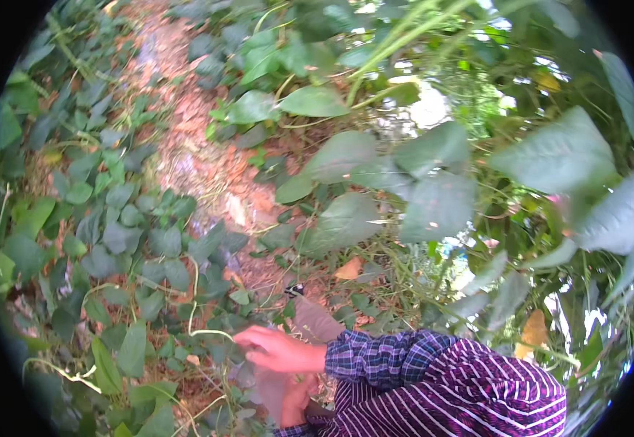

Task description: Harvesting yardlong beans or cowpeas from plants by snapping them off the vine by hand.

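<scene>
My right hand [283, 348], in a plaid cuff [388, 355], reaches left over the plants with its fingers slightly bent. Its fingertips meet the end of a pale, curved stem or pod [192, 306]; blur hides whether they grip it. Below it is my left hand [296, 399], partly curled near my body; its palm is hidden, so I cannot tell what it holds. Green trifoliate leaves [117, 235] of low vines spread to the left of both hands. Another pale, twisted stem or pod [68, 374] lies at the lower left.
Strewn with dry leaves, a strip of reddish soil [196, 136] runs between the plants. Large leaves [437, 202] and green stems [404, 43] hang close at the upper right. A trouser leg [314, 319] and a dark shoe [294, 289] show beyond my hands.
</scene>
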Tool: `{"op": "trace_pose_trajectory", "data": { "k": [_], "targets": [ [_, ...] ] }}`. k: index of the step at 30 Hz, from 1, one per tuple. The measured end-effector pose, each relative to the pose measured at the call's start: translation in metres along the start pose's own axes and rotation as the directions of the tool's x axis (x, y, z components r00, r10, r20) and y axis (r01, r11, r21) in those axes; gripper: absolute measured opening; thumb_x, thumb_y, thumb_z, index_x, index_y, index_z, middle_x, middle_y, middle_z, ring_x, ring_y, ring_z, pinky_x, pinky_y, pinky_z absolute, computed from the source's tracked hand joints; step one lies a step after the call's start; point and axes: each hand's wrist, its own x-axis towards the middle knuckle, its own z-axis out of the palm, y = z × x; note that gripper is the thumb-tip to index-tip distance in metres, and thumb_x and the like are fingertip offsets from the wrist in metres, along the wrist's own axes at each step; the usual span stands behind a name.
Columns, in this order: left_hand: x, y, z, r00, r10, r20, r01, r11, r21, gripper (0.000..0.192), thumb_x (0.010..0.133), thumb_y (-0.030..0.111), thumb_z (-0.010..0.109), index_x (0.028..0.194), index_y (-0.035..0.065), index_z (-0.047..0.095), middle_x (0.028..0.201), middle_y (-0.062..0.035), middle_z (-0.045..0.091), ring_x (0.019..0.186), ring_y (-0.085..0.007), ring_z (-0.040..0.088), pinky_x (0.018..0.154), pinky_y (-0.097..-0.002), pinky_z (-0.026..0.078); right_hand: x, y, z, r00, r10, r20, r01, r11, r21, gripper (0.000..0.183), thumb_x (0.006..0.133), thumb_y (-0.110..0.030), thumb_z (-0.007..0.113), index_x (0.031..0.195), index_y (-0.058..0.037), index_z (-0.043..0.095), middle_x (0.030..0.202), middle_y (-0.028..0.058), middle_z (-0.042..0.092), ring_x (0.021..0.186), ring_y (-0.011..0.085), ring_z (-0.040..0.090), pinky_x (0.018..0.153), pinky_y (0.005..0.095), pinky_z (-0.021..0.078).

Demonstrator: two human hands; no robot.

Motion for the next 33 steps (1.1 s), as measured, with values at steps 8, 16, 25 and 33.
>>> {"op": "trace_pose_trajectory", "data": {
  "k": [8, 16, 25, 33],
  "targets": [
    [-0.018, 0.037, 0.055, 0.981, 0.181, 0.072, -0.19, 0.97, 0.15, 0.026, 0.088, 0.027, 0.052, 0.071, 0.0093, 0.042, 0.057, -0.0002, 0.038, 0.049, -0.0123, 0.036, 0.048, -0.0263, 0.031, -0.013, -0.052, -0.078, 0.976, -0.108, -0.188, 0.071, 0.979, -0.192, 0.023, 0.089, -0.014, 0.046, 0.108, -0.0016, 0.051, 0.096, 0.0113, 0.055, 0.089, 0.0199, 0.056, 0.076, 0.0302, 0.0461],
    [-0.046, 0.099, 0.129, 0.943, 0.334, 0.013, -0.3, 0.829, 0.471, 0.029, 0.088, 0.029, 0.049, 0.07, 0.0062, 0.047, 0.053, 0.0042, 0.039, 0.042, -0.0055, 0.033, 0.039, -0.0201, 0.025, -0.036, -0.071, -0.075, 0.922, 0.09, -0.377, 0.025, 0.957, 0.29, 0.028, 0.089, -0.012, 0.05, 0.114, -0.0016, 0.047, 0.101, 0.0049, 0.053, 0.095, 0.0133, 0.052, 0.082, 0.0274, 0.044],
    [-0.06, 0.162, 0.173, 0.897, 0.355, 0.265, -0.442, 0.755, 0.485, 0.038, 0.076, 0.041, 0.065, 0.086, 0.0066, 0.051, 0.063, 0.0025, 0.044, 0.05, -0.0064, 0.038, 0.043, -0.0206, 0.029, -0.027, -0.098, -0.09, 0.998, 0.036, -0.05, -0.028, 0.988, 0.153, 0.041, 0.087, -0.032, 0.053, 0.114, -0.0008, 0.05, 0.095, 0.0033, 0.052, 0.087, 0.0109, 0.052, 0.075, 0.0241, 0.0427],
    [-0.056, 0.169, 0.181, 0.731, 0.561, 0.389, -0.678, 0.53, 0.509, 0.055, 0.077, 0.044, 0.063, 0.11, 0.0014, 0.052, 0.071, 0.0046, 0.048, 0.056, -0.0029, 0.038, 0.048, -0.0174, 0.031, -0.023, -0.108, -0.086, 0.994, 0.077, -0.079, -0.065, 0.987, 0.148, 0.018, 0.083, -0.016, 0.06, 0.093, -0.001, 0.06, 0.081, -0.0011, 0.052, 0.072, 0.0053, 0.05, 0.063, 0.0206, 0.0409]
  ]
}}
